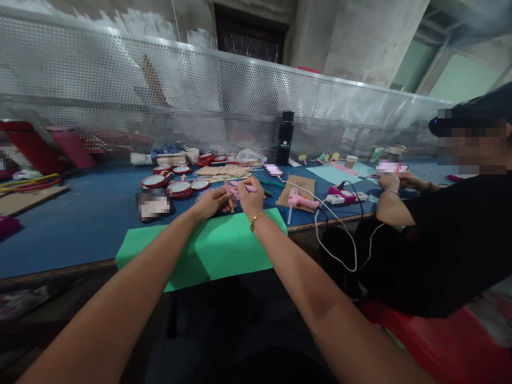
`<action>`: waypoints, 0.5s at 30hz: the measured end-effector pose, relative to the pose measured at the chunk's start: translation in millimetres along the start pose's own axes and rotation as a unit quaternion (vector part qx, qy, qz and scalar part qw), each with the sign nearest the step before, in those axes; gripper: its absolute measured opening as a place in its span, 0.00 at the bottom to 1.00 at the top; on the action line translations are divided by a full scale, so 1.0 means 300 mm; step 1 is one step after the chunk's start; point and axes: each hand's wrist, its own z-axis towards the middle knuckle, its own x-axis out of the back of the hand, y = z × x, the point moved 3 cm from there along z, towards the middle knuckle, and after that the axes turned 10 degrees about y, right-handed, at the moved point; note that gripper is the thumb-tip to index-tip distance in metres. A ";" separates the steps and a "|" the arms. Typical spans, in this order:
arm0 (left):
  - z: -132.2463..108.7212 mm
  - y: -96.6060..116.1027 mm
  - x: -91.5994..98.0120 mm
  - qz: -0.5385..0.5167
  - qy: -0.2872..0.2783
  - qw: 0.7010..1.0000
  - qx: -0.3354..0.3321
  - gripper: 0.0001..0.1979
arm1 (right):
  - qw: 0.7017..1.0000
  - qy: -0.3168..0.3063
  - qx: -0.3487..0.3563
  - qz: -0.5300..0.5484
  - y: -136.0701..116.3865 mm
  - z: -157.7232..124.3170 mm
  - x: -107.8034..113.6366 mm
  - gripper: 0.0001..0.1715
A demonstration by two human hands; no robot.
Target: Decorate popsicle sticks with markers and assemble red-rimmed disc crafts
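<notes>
Both my arms reach out over a green paper sheet lying at the front edge of the blue table. My left hand is closed on a thin wooden stick that stands nearly upright. My right hand, with a gold bracelet at the wrist, is closed on a pink pen-like tool whose end points right. The two hands touch just beyond the far edge of the green sheet.
Red-rimmed round lids and a pile of wooden sticks lie beyond my hands. A pink glue gun rests on cardboard with white cables. A black bottle stands by the perforated metal screen. A person in black sits at the right.
</notes>
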 end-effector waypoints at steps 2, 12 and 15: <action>-0.002 0.000 0.000 0.000 0.001 1.000 0.002 0.24 | 1.000 -0.005 0.004 0.001 -0.004 -0.002 0.000 0.09; 0.002 -0.009 0.002 -0.006 0.015 1.000 0.012 0.26 | 1.000 -0.002 0.009 0.004 -0.020 -0.002 0.005 0.10; 0.001 -0.006 0.002 -0.010 0.013 1.000 0.010 0.25 | 1.000 -0.010 0.019 0.006 -0.027 -0.005 0.004 0.11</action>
